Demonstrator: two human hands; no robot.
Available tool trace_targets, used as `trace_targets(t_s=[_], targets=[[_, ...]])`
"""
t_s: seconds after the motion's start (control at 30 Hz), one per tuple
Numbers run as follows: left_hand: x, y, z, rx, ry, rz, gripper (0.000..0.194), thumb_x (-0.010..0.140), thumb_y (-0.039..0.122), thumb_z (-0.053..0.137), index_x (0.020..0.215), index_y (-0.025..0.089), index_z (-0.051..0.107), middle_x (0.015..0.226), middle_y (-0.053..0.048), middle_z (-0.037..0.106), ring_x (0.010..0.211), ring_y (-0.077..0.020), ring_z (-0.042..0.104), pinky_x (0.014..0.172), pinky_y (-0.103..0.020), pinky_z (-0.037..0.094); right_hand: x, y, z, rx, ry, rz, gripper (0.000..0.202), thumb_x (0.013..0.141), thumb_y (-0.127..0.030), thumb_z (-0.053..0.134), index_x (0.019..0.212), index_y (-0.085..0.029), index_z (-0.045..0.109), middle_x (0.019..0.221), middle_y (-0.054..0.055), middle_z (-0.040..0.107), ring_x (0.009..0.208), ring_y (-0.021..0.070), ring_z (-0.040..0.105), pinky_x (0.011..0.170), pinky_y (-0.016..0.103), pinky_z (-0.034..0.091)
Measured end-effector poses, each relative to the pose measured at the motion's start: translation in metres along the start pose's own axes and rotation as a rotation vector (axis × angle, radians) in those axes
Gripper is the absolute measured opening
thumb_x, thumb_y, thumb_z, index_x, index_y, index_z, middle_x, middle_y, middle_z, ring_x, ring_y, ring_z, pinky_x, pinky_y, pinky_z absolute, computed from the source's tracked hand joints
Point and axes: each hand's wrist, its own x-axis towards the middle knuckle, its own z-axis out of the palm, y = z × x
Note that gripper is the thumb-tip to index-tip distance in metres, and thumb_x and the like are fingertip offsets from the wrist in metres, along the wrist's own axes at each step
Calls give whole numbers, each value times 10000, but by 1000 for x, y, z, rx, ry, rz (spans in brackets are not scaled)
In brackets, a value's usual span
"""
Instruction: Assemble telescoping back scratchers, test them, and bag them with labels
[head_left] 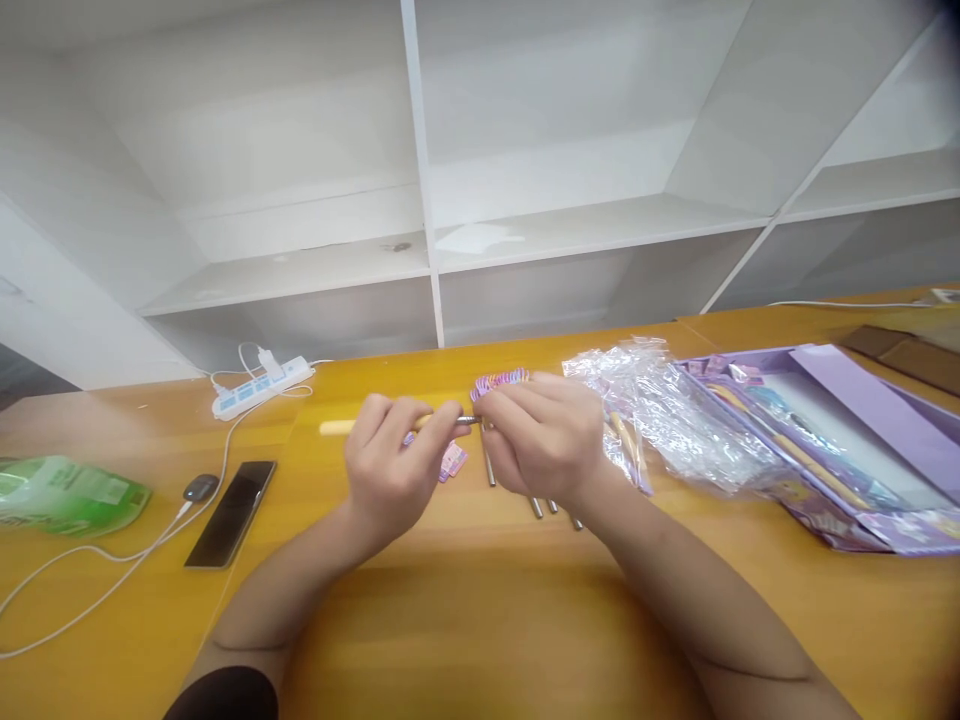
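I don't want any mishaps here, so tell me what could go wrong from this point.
The yellowish stick might slip or twist between the left hand and the right hand, which meets its metal end.
The metal rods lying below the right hand could roll if bumped.
The crumpled clear plastic might hide small pieces.

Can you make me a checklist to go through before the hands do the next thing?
1. Left hand gripping the wooden-handled stick: ok.
2. Right hand firmly holding the stick's metal end: cannot tell, fingers hide it.
3. Metal rods fully in sight: not ok, the right hand partly covers them.
4. Clear plastic packaging tidied away: not ok, it lies crumpled beside the purple box.
5. Smartphone apart from both hands: ok.
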Motion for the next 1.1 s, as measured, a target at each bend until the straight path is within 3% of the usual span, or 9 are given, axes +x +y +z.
trace_targets(t_s=[0.3,0.57,0.8,1.1], targets=[[3,-15,0,-37,-77,35,31,1000,227,748,1022,232,728,737,-15,670,672,-172,420,640,-332,363,-4,-1,8,-9,-45,6,235,878,-143,523,657,-203,579,566,-32,481,570,139,239,544,315,261],[1,-15,0,-53,-109,30,72,987,209,747,1053,228,725,764,-24,684,683,-178,451,665,-348,373,-4,-3,10,-17,-46,28,176,780,-129,545,630,-212,509,544,-47,409,563,128,217,534,298,253],[2,-18,-2,-58,-121,50,130,955,182,767,1063,219,706,776,-28,683,698,-184,444,666,-343,373,-4,-4,9,-11,-57,35,150,769,-134,546,641,-209,523,553,-49,427,564,125,235,537,297,273],[6,-23,-5,-69,-165,49,201,892,104,713,1057,215,688,794,-27,664,721,-189,470,680,-340,420,-6,2,11,-10,-80,42,176,837,-108,536,696,-204,581,579,-41,500,555,131,253,538,310,238]])
